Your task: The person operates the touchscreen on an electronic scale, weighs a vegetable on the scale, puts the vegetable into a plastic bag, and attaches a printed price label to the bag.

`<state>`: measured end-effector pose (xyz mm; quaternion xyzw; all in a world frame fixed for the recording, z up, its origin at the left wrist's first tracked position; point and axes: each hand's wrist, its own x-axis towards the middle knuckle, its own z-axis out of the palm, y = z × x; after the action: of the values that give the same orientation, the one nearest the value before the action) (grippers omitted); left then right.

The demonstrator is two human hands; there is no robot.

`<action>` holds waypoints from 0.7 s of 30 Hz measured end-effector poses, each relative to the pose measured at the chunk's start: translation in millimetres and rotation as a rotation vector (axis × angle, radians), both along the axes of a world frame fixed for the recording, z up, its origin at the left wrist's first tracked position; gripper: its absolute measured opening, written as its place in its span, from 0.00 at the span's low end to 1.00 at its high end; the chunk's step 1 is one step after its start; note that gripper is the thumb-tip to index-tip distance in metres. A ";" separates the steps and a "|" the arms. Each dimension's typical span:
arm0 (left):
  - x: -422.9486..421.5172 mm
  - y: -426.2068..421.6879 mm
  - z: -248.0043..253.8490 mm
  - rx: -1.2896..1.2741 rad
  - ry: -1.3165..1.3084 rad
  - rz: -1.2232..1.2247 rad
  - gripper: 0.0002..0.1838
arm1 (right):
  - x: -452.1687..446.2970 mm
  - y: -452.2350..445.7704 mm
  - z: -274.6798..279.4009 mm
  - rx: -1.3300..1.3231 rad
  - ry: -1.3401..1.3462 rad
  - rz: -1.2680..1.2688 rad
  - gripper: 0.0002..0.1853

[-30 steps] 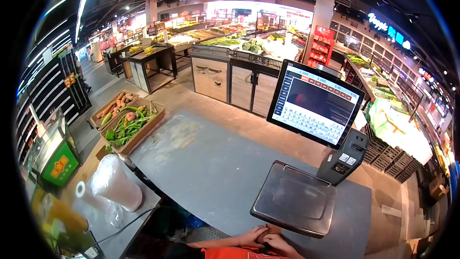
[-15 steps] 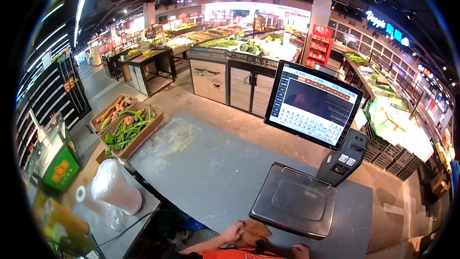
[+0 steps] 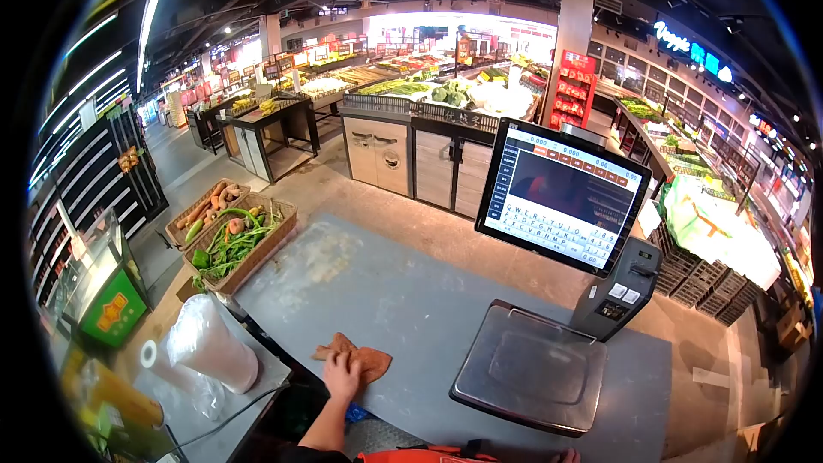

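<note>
My left hand (image 3: pixel 343 373) is pressed down on a brown cloth (image 3: pixel 375 363), its fingers gripping the bunched side. The cloth lies on the grey counter (image 3: pixel 403 291), near its left front edge. Only a little of my right hand (image 3: pixel 566 456) shows at the bottom edge, below the scale; its fingers are mostly cut off. A weighing scale with a flat metal plate (image 3: pixel 531 369) stands on the counter's right part. Behind it, a lit touchscreen (image 3: pixel 561 197) is fixed to a dark printer housing (image 3: pixel 615 291).
Wicker baskets of vegetables (image 3: pixel 249 249) sit at the counter's far left corner. Rolls of clear plastic bags (image 3: pixel 214 347) stand on a side table with a black cable (image 3: pixel 227 416). Wooden cabinets (image 3: pixel 375 150) and produce displays (image 3: pixel 429 90) are beyond the counter.
My left hand has moved the cloth left and forward, from beside the scale to the counter's left side. My right hand has dropped lower, mostly out of view.
</note>
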<state>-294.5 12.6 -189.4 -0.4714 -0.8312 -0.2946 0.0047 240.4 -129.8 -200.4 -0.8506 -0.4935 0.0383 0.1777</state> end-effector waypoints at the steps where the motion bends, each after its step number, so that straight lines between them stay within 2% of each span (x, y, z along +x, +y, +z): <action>1: 10.5 -1.0 -1.7 -0.007 0.049 -0.090 0.24 | -4.4 -1.0 -0.9 0.046 -0.043 -0.008 0.18; 3: 25.8 -5.6 14.5 -0.105 0.030 -0.167 0.26 | -13.4 -2.2 -1.5 0.141 -0.134 -0.022 0.21; 7: 19.3 -21.7 11.9 -0.231 0.054 -0.368 0.22 | -20.8 1.4 2.0 0.080 -0.117 -0.070 0.22; 9: 11.4 -45.8 19.0 -0.278 0.036 -0.588 0.19 | -17.6 3.8 5.1 0.046 -0.115 -0.065 0.23; 11: -9.7 -70.1 20.8 -0.407 0.058 -0.845 0.18 | -8.8 5.2 -3.8 0.061 -0.115 -0.079 0.24; 13: -37.4 -80.4 29.5 -0.754 -0.185 -1.018 0.23 | -15.1 6.2 0.9 0.042 -0.106 -0.126 0.24; 15: -69.5 -96.1 13.3 -0.777 -0.061 -0.953 0.23 | -30.1 14.5 33.9 -0.003 -0.098 -0.200 0.25; 16: -71.4 -95.1 32.7 -0.915 -0.030 -0.788 0.24 | -30.6 15.5 30.5 0.008 -0.111 -0.219 0.25; 17: -76.6 -92.1 44.7 -0.874 -0.199 -0.614 0.26 | -29.9 16.5 25.9 0.019 -0.124 -0.238 0.25; 19: -76.0 -87.8 76.9 -0.514 -0.651 -0.336 0.23 | -31.0 16.4 25.6 0.035 -0.134 -0.268 0.24; 21: -66.0 -67.6 90.4 -0.147 -0.969 -0.214 0.18 | -35.1 17.6 34.1 0.047 -0.125 -0.286 0.24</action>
<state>-360.5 -55.0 -99.0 -0.3622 -0.7034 -0.4190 -0.4455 205.3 -112.2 -166.3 -0.9085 -0.3781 -0.0522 0.1699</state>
